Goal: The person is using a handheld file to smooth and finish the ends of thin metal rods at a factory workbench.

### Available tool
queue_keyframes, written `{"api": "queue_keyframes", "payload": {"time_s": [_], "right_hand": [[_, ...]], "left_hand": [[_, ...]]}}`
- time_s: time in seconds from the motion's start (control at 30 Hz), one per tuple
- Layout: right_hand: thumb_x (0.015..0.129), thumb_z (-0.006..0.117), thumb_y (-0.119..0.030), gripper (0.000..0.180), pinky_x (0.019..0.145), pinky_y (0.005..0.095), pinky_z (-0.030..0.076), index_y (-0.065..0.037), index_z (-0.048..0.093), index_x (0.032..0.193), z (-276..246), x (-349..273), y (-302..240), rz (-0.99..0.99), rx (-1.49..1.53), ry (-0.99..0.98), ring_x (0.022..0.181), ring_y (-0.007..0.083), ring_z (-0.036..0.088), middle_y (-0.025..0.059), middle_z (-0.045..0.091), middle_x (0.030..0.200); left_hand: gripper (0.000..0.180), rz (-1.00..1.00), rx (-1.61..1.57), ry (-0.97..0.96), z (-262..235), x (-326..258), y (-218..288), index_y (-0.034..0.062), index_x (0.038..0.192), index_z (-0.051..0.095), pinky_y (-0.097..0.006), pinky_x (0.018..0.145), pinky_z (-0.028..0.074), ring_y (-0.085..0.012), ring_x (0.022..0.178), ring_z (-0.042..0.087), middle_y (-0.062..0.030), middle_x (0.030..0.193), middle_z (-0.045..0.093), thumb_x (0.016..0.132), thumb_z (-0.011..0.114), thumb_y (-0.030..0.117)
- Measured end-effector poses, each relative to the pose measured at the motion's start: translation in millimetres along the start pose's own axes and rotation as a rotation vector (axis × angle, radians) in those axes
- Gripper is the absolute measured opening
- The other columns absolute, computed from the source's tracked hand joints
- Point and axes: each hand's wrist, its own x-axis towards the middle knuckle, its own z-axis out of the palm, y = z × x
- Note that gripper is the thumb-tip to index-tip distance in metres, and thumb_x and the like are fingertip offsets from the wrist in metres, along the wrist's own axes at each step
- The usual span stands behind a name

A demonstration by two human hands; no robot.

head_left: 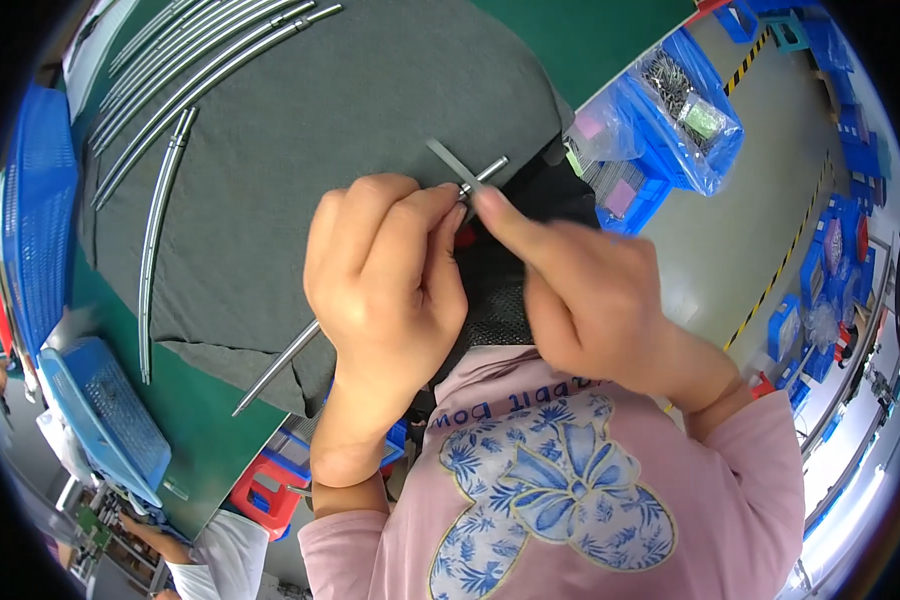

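A slim shiny metal rod (282, 363) runs slantwise through my left hand (385, 265), whose fingers are closed round it. Its far end sticks out past my fingertips, and its near end reaches toward the table's lower edge. My right hand (595, 285), slightly blurred, is closed on a narrow flat grey strip-like tool (452, 160). That strip crosses the rod close to its far end, right beside my left fingertips; its exact kind I cannot make out. A small red thing shows partly between my hands.
Several metal rods (205, 62) lie side by side on the dark grey cloth (260, 215) at the upper left. Another rod (160, 240) lies apart. Blue baskets (105, 410) stand at left, blue bins (710, 165) with metal parts at right. Another person's arm (155, 538) shows lower left.
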Motion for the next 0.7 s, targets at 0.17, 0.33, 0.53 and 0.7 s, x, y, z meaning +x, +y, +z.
{"api": "queue_keyframes", "payload": {"time_s": [0.17,0.33,0.53,0.7], "right_hand": [[0.065,0.047,0.008,0.052,0.039,0.0306,0.036,0.002,0.057,0.115,-3.4,-15.8,1.0,0.020,-0.048,-0.059,0.039,0.0188,0.042,0.0062,0.044,0.053],[0.066,0.047,0.008,0.050,0.039,0.0307,0.035,0.003,0.057,0.115,10.5,6.0,7.6,-0.046,0.027,0.088,0.039,0.0184,0.042,0.0060,0.046,0.053],[0.064,0.051,0.005,0.044,0.039,0.0298,0.032,0.002,0.062,0.107,1.5,-34.8,21.7,-0.035,-0.079,-0.032,0.039,0.0183,0.040,0.0061,0.050,0.056],[0.075,0.067,-0.006,0.044,0.042,0.0195,0.024,0.004,0.050,0.115,15.9,-21.8,40.2,0.324,0.133,0.477,0.043,0.0034,0.030,-0.0035,0.034,0.050]], "left_hand": [[0.018,-0.021,0.006,0.002,0.5,-1.9,-0.5,0.0034,0.075,0.061,-0.031,0.051,0.039,-0.0214,0.059,0.048,-0.0059,0.072,0.054,0.061,0.067,-0.005],[0.018,0.015,0.035,-0.005,0.0,0.4,-2.7,0.0035,0.075,0.061,-0.030,0.051,0.038,-0.0210,0.059,0.048,-0.0059,0.071,0.053,0.061,0.067,-0.005],[0.018,-0.029,0.013,-0.016,0.2,-1.3,-1.8,0.0040,0.076,0.062,-0.030,0.051,0.037,-0.0209,0.058,0.047,-0.0056,0.070,0.053,0.061,0.067,-0.004],[0.017,-0.060,0.023,-0.044,-3.2,-2.7,-0.5,0.0040,0.076,0.062,-0.030,0.052,0.036,-0.0206,0.058,0.047,-0.0058,0.070,0.053,0.062,0.068,-0.003]]}}
